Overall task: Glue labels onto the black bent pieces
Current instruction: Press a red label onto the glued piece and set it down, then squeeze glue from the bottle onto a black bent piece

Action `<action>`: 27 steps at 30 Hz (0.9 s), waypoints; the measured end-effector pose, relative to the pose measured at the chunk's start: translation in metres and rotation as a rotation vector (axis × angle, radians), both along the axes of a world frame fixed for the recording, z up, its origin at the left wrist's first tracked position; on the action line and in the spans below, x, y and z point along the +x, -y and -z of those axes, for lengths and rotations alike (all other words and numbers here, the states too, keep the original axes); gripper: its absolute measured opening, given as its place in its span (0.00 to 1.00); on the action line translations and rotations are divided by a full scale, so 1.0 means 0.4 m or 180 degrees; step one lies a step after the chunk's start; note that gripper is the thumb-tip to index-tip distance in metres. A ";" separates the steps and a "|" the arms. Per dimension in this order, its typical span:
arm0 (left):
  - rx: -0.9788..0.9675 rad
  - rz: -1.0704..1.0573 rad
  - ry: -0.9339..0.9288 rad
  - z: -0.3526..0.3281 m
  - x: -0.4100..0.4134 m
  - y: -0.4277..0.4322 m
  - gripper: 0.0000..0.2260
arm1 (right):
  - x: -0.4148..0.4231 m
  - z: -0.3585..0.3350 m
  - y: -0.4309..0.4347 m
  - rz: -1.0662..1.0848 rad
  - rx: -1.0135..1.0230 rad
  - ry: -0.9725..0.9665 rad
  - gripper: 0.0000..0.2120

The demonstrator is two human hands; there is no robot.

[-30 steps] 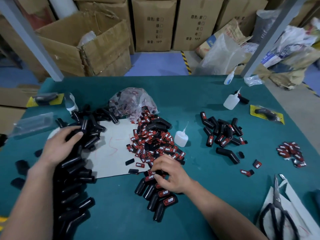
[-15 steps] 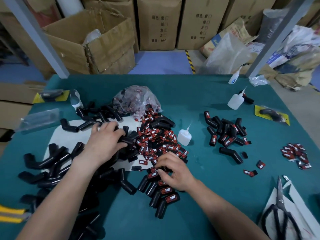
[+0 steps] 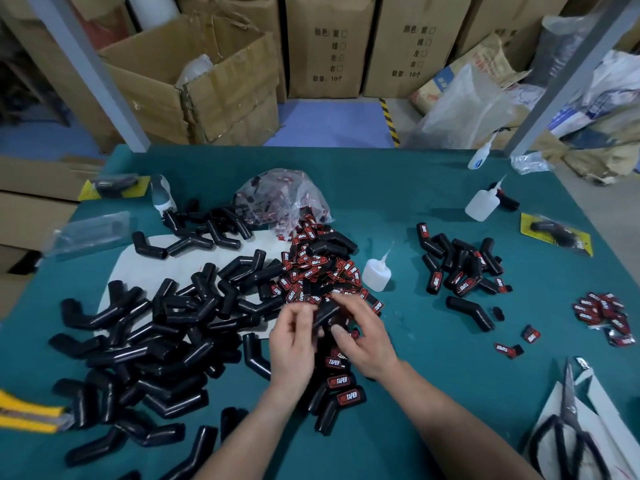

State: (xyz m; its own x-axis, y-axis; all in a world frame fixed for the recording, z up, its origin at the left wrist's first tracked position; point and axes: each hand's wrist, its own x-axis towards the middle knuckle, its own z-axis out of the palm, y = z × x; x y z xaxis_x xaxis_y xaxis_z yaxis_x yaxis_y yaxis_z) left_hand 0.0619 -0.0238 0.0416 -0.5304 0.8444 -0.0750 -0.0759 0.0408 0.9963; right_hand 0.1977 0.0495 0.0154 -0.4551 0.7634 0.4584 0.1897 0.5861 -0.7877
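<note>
Both hands meet at the centre of the frame, just above a row of finished pieces reading TAPER [image 3: 341, 382]. The left hand [image 3: 294, 344] and the right hand [image 3: 363, 341] share one black bent piece [image 3: 325, 313], fingers curled around it from either side, so both are grasping it. Whether a label is already pinched in there too, I cannot tell. Directly above the hands lies the heap of red-and-black labels [image 3: 318, 271], spilling out of a clear plastic bag [image 3: 280, 199]. A big scatter of unlabelled black bent pieces [image 3: 156, 341] fills the left half of the green table [image 3: 398, 188], some lying on a white sheet [image 3: 138, 268]. A small glue bottle [image 3: 376, 271] stands just right of the label heap. Further right sits a smaller cluster of labelled pieces [image 3: 460, 265], and scissors [image 3: 568, 424] lie at the lower right corner.
</note>
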 end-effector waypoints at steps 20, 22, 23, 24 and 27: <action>0.1291 0.0384 -0.2211 0.071 -0.095 0.006 0.20 | -0.008 -0.018 0.020 0.0419 -0.0108 -0.0205 0.16; 0.1440 0.0309 -0.2192 0.070 -0.085 0.014 0.17 | -0.012 -0.026 0.020 0.0351 -0.0139 -0.0167 0.16; 0.1508 0.0292 -0.2068 0.072 -0.076 0.020 0.15 | -0.011 -0.025 0.020 0.0304 -0.0104 -0.0160 0.16; 0.1547 0.0285 -0.1828 0.074 -0.065 0.027 0.11 | -0.010 -0.021 0.021 0.0248 -0.0042 -0.0166 0.15; 0.1379 0.0321 -0.0954 0.061 -0.047 0.025 0.11 | -0.008 -0.019 0.017 0.0126 -0.0025 -0.0063 0.16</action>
State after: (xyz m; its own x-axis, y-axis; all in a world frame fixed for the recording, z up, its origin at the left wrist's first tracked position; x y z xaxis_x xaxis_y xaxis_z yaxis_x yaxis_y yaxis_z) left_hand 0.0429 -0.0338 0.0173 -0.3896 0.8123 0.4341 0.1976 -0.3866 0.9008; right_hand 0.1944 0.0429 0.0232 -0.4153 0.7842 0.4610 0.1968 0.5723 -0.7961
